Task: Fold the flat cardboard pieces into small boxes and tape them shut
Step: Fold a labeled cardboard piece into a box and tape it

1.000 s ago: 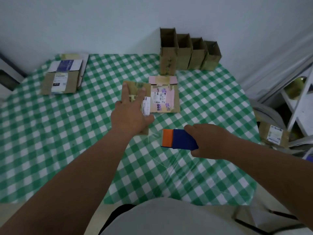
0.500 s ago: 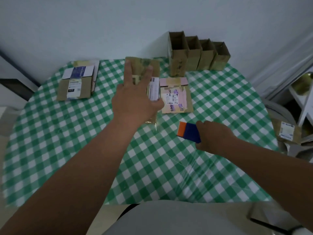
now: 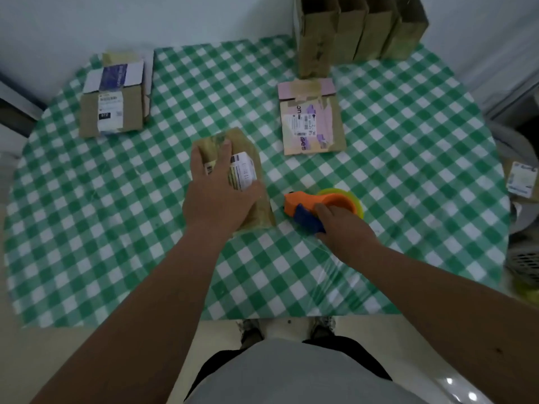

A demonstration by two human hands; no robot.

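Near the frame's centre, the left hand (image 3: pixel 217 196) lies spread, fingers wide, on a flat brown cardboard piece (image 3: pixel 248 158) with a white label, pressing it onto the green-and-white checked tablecloth (image 3: pixel 116 228). Just right of it, the right hand (image 3: pixel 344 228) grips an orange and blue tape dispenser (image 3: pixel 306 207) with a yellowish roll. At upper right stand four upright open cardboard boxes (image 3: pixel 358 30); their insides are not visible. Another flat pink-taped piece (image 3: pixel 312 118) lies below them, and a flattened stack (image 3: pixel 113 100) sits upper left.
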